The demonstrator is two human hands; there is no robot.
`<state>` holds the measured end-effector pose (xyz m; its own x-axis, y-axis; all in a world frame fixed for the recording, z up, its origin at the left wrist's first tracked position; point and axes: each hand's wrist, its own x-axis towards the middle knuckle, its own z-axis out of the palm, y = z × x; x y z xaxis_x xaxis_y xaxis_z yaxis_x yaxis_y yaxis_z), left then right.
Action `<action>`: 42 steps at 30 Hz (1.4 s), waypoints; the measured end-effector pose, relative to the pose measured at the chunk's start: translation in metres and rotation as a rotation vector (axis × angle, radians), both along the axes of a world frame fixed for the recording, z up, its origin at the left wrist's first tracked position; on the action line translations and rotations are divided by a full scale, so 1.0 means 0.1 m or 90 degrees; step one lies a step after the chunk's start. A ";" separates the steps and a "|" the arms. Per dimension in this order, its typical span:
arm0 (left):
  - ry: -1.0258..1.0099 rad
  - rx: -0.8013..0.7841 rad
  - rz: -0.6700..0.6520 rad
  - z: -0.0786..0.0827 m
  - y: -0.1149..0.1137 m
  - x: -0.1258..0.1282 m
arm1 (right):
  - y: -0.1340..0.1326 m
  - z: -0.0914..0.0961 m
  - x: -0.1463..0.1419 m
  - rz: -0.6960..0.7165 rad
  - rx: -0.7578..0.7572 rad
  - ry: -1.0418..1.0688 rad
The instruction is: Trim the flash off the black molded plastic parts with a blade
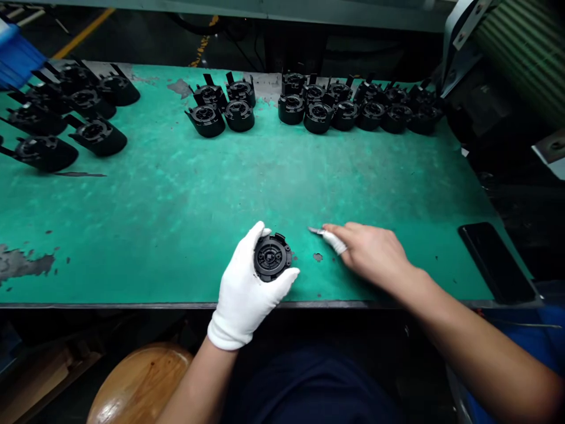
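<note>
My left hand [247, 282], in a white glove, grips a round black plastic part [272, 257] near the front of the green bench. Its ribbed face, with a small square hole in the middle, is turned up towards me. To the right, my bare right hand [371, 247] is closed on a small knife [315, 230] whose short blade points left. White wrapping [334, 242] covers its thumb. A gap of bench top separates the blade from the black part. The knife's handle is hidden in my fingers.
Black cylindrical parts stand along the far edge of the green bench [273, 182]: a group at left [99, 135], one at centre [239, 115] and a row at right [318, 116]. A phone [497, 262] lies at the right. A wooden stool [141, 386] stands below the front edge.
</note>
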<state>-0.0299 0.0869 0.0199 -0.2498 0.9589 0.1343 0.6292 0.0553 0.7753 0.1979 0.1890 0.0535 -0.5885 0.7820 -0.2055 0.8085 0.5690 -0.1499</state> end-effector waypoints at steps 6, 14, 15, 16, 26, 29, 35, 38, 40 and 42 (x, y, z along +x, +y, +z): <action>0.004 0.013 0.005 -0.01 0.00 0.01 | -0.11 0.02 0.01 0.107 -0.103 0.124; -0.004 0.012 0.009 -0.05 -0.01 0.01 | 0.03 -0.10 0.03 -0.016 0.012 0.059; -0.007 0.007 0.011 -0.05 0.00 0.01 | 0.06 -0.12 0.05 -0.039 0.001 0.106; -0.016 0.002 0.014 -0.05 0.00 0.00 | 0.05 -0.13 0.06 -0.049 -0.026 0.173; -0.317 -0.181 0.005 0.56 -0.09 -0.03 | -0.89 -0.29 -0.32 -0.094 -0.414 0.717; -0.399 -0.202 0.033 0.59 -0.36 0.15 | -1.20 -0.38 -0.32 -0.174 -0.442 0.827; -0.262 0.023 0.126 0.32 -0.87 0.45 | -1.68 -0.46 -0.39 -0.335 -0.559 0.860; -0.115 0.013 0.113 0.18 -0.85 0.42 | -1.75 -0.46 -0.36 -0.345 -0.610 0.812; -0.031 -0.016 0.092 0.11 -0.75 0.36 | -1.76 -0.47 -0.27 -0.328 -0.631 0.772; 0.062 -0.011 0.066 0.04 -0.64 0.31 | -1.75 -0.51 -0.16 -0.327 -0.621 0.735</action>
